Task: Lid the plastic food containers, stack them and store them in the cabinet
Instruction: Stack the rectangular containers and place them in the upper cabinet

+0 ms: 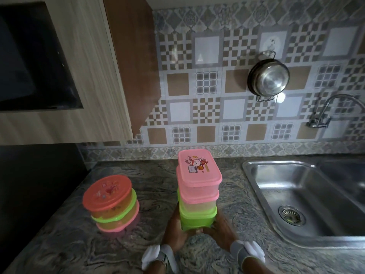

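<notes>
Lidding and stacking appear done: the rectangular stack at lower centre is gripped by both hands, the round stack is left on the desk, and cabinet storage remains.

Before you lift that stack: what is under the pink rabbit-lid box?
Under the pink rabbit-lid box sits a second pink-lidded box, then a green box gripped by both hands, left and right. The hands cover the stack's base.

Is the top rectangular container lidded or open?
Lidded: a pink lid with a cartoon print covers the top rectangular container fully.
</notes>
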Motion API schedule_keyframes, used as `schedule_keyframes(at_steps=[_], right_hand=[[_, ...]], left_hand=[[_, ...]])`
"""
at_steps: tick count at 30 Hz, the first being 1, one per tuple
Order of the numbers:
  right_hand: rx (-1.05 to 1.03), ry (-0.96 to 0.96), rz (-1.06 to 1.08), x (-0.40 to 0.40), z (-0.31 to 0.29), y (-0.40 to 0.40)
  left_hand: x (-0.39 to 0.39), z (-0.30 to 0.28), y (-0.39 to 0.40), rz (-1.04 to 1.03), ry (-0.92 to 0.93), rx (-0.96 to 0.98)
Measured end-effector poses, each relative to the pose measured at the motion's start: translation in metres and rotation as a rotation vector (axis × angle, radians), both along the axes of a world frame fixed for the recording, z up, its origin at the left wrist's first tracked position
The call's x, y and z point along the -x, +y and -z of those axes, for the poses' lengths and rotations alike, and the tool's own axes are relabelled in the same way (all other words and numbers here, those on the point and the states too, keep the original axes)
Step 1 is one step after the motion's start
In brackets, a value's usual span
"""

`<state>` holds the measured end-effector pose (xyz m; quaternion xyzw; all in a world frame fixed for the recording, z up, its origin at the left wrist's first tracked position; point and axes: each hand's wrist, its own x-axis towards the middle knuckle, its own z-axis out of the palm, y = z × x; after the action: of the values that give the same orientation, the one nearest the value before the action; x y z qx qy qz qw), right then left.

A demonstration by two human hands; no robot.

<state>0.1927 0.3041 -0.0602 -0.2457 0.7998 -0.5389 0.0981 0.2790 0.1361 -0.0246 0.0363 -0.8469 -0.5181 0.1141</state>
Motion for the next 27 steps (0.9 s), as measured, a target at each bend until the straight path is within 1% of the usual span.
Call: schedule_keyframes(at_steps=[1, 3, 6, 9, 11, 17, 23, 25, 27], right_hand=[[-0.009, 0.012, 0.004, -0.003, 0.005, 0.003], [-0.04, 0.057, 0.006, -0.005, 0.004, 0.006], [-0.051, 0.036, -0.003, -0.003, 0.009, 0.009], [-0.032, 0.012, -0.03, -0.003, 0.008, 0.01], [-0.033, -0.001, -0.043, 0.001, 0.004, 0.01], [-0.064, -0.014, -0.122, 0.014, -0.008, 0.013], [-0.166, -0.095, -0.211, 0.035, -0.011, 0.007], [-0.138, -0.114, -0.218, 0.038, -0.011, 0.005], [-0.128, -0.159, -0.224, 0.037, -0.011, 0.004]], left_hand=[[-0.001, 0.01, 0.0, 0.005, -0.014, -0.063], [-0.002, 0.018, 0.001, -0.051, 0.024, -0.163], [0.001, 0.026, 0.0, -0.035, -0.011, -0.214], [0.005, 0.034, -0.003, -0.045, 0.001, -0.193], [0.009, 0.038, -0.007, -0.04, -0.029, -0.204], [0.014, 0.039, -0.018, -0.033, -0.037, -0.187], [0.028, 0.032, -0.033, 0.166, -0.189, -0.15], [0.03, 0.03, -0.035, 0.126, -0.252, -0.098], [0.032, 0.03, -0.036, 0.107, -0.245, -0.074]])
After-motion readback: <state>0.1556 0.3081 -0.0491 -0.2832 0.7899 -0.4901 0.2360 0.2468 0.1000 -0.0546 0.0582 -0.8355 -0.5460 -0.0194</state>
